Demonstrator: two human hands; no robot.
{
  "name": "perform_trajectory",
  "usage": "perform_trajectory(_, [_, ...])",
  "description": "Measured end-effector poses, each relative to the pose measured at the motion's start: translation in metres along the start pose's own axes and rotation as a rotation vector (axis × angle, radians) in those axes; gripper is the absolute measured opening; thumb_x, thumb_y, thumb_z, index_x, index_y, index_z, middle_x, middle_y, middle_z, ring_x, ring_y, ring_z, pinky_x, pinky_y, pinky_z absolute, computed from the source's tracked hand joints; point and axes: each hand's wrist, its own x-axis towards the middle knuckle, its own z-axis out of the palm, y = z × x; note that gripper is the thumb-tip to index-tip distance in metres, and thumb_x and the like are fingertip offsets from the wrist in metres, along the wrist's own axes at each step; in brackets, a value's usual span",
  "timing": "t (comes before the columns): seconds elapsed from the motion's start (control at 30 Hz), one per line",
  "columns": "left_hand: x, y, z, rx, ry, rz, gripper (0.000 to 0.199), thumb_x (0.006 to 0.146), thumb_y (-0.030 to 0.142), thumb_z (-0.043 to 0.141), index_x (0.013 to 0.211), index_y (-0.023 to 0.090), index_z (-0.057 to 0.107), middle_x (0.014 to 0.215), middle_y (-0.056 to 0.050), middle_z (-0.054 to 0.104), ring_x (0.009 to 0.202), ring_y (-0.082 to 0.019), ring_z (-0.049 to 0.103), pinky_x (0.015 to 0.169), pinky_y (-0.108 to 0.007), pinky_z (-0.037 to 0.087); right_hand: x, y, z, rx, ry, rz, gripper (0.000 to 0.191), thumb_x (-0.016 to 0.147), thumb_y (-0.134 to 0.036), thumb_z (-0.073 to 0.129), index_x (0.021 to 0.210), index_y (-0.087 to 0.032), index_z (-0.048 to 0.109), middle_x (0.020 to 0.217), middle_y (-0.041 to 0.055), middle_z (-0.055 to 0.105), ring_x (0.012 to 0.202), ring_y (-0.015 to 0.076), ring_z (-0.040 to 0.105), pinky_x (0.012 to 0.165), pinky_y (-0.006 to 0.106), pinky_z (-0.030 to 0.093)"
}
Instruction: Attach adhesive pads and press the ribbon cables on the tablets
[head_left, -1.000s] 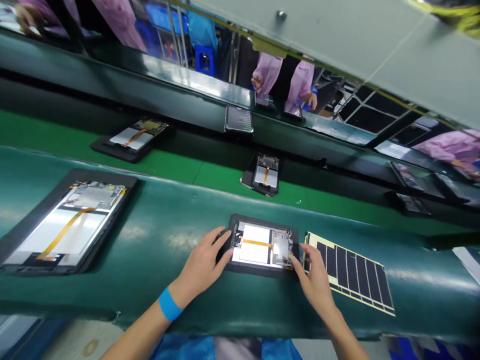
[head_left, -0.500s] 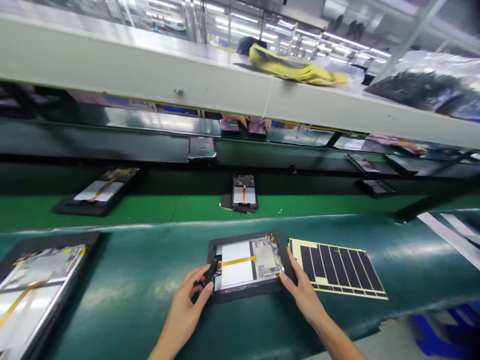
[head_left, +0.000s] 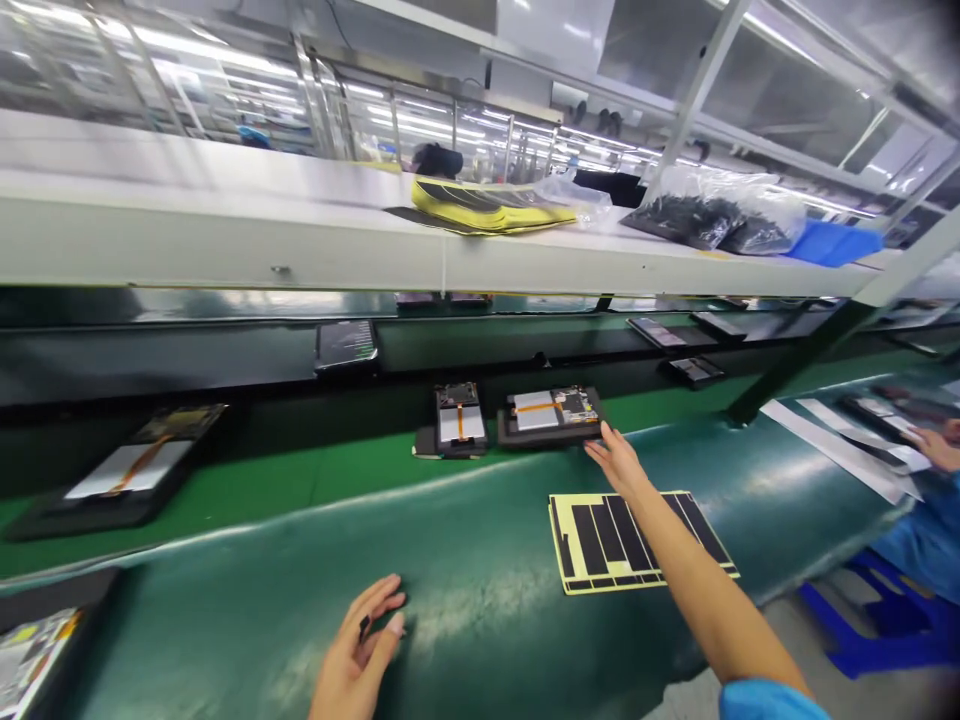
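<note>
A tablet with its inside showing [head_left: 536, 411] lies in a black frame on the green strip behind the work surface. My right hand [head_left: 619, 458] is at its right front corner, fingers closed on the frame's edge. Over the dark green mat, my left hand [head_left: 365, 640] has its fingers curved and apart and holds nothing. Under my right forearm lies a yellow sheet with black strips [head_left: 589, 535]. Another opened tablet [head_left: 459, 422] stands just left of the one at my right hand.
More opened tablets lie at the left [head_left: 135, 470] and front left corner [head_left: 37, 640]. A white shelf [head_left: 225, 245] crosses above, bearing yellow sheets [head_left: 487, 205] and plastic bags. A dark post [head_left: 795, 365] rises at right. Another person's hand [head_left: 937, 448] is at the far right.
The tablet has gone from the mat to the green strip, with my right hand at it. My left hand has let go of it. The view has shifted right and up.
</note>
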Motion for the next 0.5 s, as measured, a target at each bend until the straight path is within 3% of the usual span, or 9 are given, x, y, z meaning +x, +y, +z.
perform_trajectory(0.1, [-0.003, 0.0, -0.001, 0.023, -0.003, 0.002, 0.061, 0.065, 0.067, 0.084, 0.106, 0.022, 0.079, 0.12, -0.013, 0.073, 0.104, -0.03, 0.073, 0.081, -0.035, 0.065, 0.005, 0.016, 0.004, -0.08, -0.027, 0.109, 0.054, 0.079, -0.03, 0.084, 0.126, -0.021, 0.06, 0.113, 0.0093, 0.073, 0.087, 0.0183, 0.073, 0.077, 0.03, 0.061])
perform_trajectory(0.2, [-0.005, -0.001, -0.004, 0.037, -0.065, -0.019, 0.06, 0.067, 0.065, 0.083, 0.107, 0.021, 0.079, 0.12, -0.014, 0.072, 0.104, -0.03, 0.073, 0.08, -0.034, 0.065, -0.008, 0.04, 0.025, -0.123, -0.154, 0.222, 0.032, 0.084, -0.02, 0.079, 0.113, -0.014, 0.066, 0.106, 0.0099, 0.074, 0.084, 0.018, 0.073, 0.079, 0.033, 0.061])
perform_trajectory(0.33, [-0.007, 0.001, -0.007, 0.043, -0.114, -0.043, 0.058, 0.069, 0.065, 0.082, 0.107, 0.021, 0.079, 0.122, -0.015, 0.072, 0.103, -0.031, 0.073, 0.077, -0.034, 0.064, -0.019, 0.061, 0.077, -0.094, -0.28, 0.339, 0.029, 0.095, -0.028, 0.07, 0.121, -0.015, 0.064, 0.117, 0.0082, 0.069, 0.096, 0.0199, 0.071, 0.083, 0.039, 0.061])
perform_trajectory(0.5, [-0.013, 0.008, -0.008, 0.057, -0.1, -0.063, 0.061, 0.066, 0.069, 0.083, 0.102, 0.02, 0.08, 0.12, -0.015, 0.073, 0.101, -0.032, 0.074, 0.077, -0.035, 0.065, -0.015, 0.071, 0.145, -0.034, -0.249, 0.416, 0.038, 0.099, -0.037, 0.065, 0.131, -0.018, 0.059, 0.13, 0.0098, 0.062, 0.108, 0.0237, 0.066, 0.09, 0.045, 0.059])
